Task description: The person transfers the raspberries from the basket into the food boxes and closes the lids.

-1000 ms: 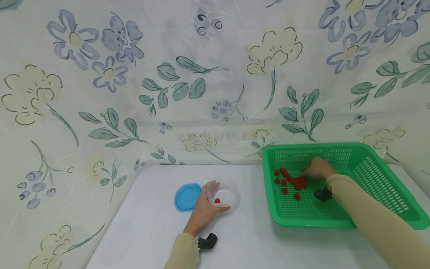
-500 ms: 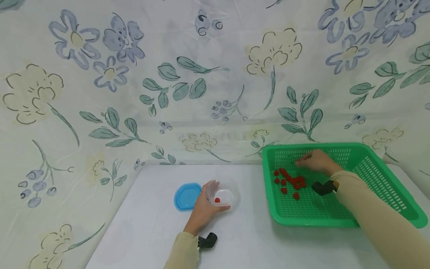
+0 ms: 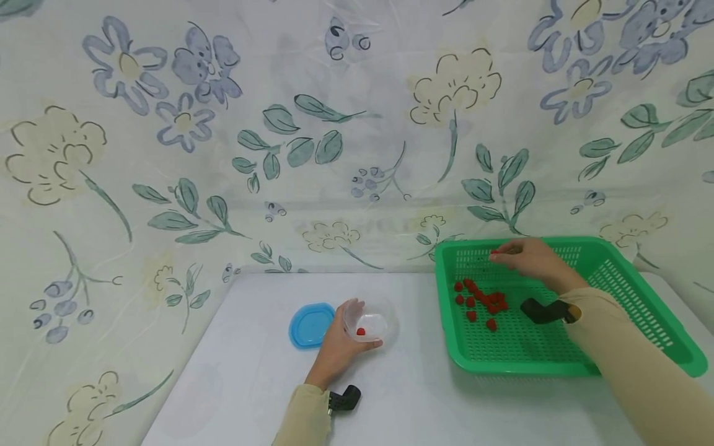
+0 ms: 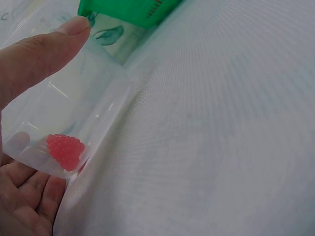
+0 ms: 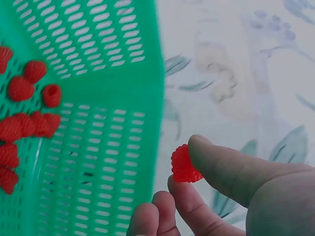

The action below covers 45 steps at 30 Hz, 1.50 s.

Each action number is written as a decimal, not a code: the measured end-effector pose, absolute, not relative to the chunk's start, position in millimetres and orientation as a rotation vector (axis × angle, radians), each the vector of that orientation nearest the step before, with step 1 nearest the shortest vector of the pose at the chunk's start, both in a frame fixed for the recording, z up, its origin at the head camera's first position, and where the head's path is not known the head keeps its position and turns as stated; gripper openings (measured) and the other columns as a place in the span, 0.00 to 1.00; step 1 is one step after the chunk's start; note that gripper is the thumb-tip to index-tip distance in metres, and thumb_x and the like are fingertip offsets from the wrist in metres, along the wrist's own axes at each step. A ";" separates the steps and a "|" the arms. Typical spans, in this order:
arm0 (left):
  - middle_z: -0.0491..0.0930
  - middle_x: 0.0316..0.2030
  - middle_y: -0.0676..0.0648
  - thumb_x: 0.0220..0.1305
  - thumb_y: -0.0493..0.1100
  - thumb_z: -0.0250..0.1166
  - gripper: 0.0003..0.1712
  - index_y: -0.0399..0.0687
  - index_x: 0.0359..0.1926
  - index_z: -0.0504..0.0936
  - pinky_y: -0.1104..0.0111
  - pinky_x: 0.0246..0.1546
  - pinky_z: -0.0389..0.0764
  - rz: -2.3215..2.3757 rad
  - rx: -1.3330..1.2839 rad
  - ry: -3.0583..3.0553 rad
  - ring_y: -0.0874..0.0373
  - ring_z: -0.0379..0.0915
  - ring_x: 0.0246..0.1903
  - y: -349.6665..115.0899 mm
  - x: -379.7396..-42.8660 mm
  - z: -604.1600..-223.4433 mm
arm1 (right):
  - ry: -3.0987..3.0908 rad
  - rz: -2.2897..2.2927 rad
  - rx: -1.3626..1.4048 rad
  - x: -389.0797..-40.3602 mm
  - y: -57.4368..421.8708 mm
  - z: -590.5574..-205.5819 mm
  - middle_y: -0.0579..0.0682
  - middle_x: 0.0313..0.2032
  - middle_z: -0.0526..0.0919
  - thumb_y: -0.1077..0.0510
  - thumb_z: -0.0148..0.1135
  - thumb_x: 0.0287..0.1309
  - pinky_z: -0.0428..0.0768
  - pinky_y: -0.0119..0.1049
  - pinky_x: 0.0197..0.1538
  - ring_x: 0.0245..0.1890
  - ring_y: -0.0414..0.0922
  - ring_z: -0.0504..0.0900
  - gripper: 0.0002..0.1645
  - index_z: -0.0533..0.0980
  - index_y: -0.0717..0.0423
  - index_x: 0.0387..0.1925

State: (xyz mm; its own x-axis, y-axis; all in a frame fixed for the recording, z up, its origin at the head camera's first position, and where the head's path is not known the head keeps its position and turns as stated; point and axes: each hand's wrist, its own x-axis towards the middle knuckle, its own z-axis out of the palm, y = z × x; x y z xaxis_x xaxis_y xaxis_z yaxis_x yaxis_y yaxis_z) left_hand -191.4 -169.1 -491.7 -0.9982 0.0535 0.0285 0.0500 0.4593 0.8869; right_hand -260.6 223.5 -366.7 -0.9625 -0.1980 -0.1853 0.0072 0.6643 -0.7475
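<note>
In the head view, a clear container (image 3: 383,317) is held on the white bench (image 3: 240,384) by a person's left hand (image 3: 338,341), its thumb and fingers curved round the sides, with one berry (image 3: 361,332) inside and a blue lid (image 3: 310,326) lying just beside. At right, a held raspberry (image 3: 494,253) is raised by the right hand (image 3: 532,260) near the far wall of a green basket (image 3: 519,370), above a scatter of loose raspberries (image 3: 493,303). The step in hand is judged to be the lifting-out of a single piece; a level carry across to the container, without a squeeze, appears to be called for next. Compared with half a second earlier, the right hand has been brought higher and the fruit, then hardly made out, can now be seen; the container and left hand are left unmoved. In the left wrist view, the berry is seen through the container's clear wall, low down. In the right wrist view, the held raspberry is pinched between thumb and forefinger, apart from the rest of the fruit.
</note>
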 end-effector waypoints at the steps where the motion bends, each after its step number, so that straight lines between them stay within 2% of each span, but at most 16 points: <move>1: 0.71 0.68 0.46 0.45 0.49 0.83 0.59 0.46 0.74 0.59 0.43 0.69 0.62 1.628 0.095 2.681 0.44 0.60 0.70 -169.2 -191.4 -491.8 | 2.648 -1.170 -0.160 -258.4 222.3 -365.0 0.73 0.64 0.69 0.41 0.55 0.72 0.77 0.58 0.56 0.58 0.66 0.74 0.38 0.68 0.69 0.65; 7: 0.71 0.69 0.46 0.45 0.50 0.83 0.59 0.46 0.74 0.59 0.42 0.69 0.61 1.619 0.089 2.687 0.44 0.60 0.70 -170.1 -191.7 -492.9 | 2.731 -1.171 -0.227 -243.1 212.6 -355.9 0.70 0.61 0.73 0.38 0.57 0.70 0.77 0.59 0.53 0.59 0.66 0.73 0.36 0.73 0.65 0.62; 15: 0.71 0.69 0.48 0.44 0.50 0.84 0.60 0.48 0.74 0.59 0.43 0.70 0.60 1.627 0.082 2.682 0.45 0.59 0.71 -171.9 -191.1 -493.0 | 2.742 -1.238 -0.245 -223.5 194.8 -348.2 0.63 0.56 0.78 0.39 0.60 0.68 0.78 0.54 0.52 0.56 0.60 0.76 0.33 0.76 0.62 0.58; 24: 0.71 0.69 0.48 0.43 0.51 0.84 0.61 0.48 0.74 0.60 0.43 0.70 0.60 1.630 0.082 2.676 0.45 0.58 0.72 -173.0 -189.9 -494.6 | 2.774 -1.348 -0.295 -199.9 168.9 -351.0 0.53 0.43 0.83 0.44 0.64 0.67 0.78 0.41 0.42 0.46 0.52 0.80 0.25 0.79 0.59 0.53; 30: 0.71 0.68 0.48 0.43 0.51 0.84 0.60 0.47 0.73 0.60 0.43 0.70 0.60 1.635 0.088 2.674 0.45 0.59 0.71 -172.2 -190.7 -496.8 | 2.815 -1.376 -0.316 -187.9 150.1 -358.1 0.51 0.42 0.83 0.45 0.65 0.66 0.77 0.41 0.42 0.44 0.49 0.80 0.23 0.79 0.58 0.52; 37: 0.71 0.68 0.48 0.43 0.50 0.84 0.60 0.47 0.73 0.60 0.43 0.70 0.60 1.640 0.095 2.675 0.45 0.59 0.71 -171.2 -190.8 -496.3 | 2.765 -1.494 -0.301 -180.3 127.8 -365.6 0.49 0.35 0.82 0.50 0.66 0.66 0.76 0.40 0.29 0.31 0.47 0.79 0.18 0.79 0.57 0.49; 45: 0.71 0.69 0.47 0.44 0.50 0.84 0.59 0.47 0.73 0.60 0.43 0.69 0.61 1.641 0.100 2.672 0.45 0.59 0.71 -170.4 -191.2 -494.2 | 2.816 -1.544 -0.240 -174.5 99.7 -373.2 0.50 0.37 0.82 0.52 0.69 0.62 0.77 0.38 0.36 0.39 0.47 0.78 0.15 0.81 0.57 0.45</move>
State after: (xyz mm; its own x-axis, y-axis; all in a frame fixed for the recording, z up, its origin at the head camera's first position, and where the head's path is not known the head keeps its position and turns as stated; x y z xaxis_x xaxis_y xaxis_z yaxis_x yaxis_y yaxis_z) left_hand -191.2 -170.4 -494.2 -0.9980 0.0566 0.0298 0.0522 0.4508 0.8911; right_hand -174.5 99.7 -373.2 -0.9858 -0.0924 0.1403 -0.1680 0.5297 -0.8314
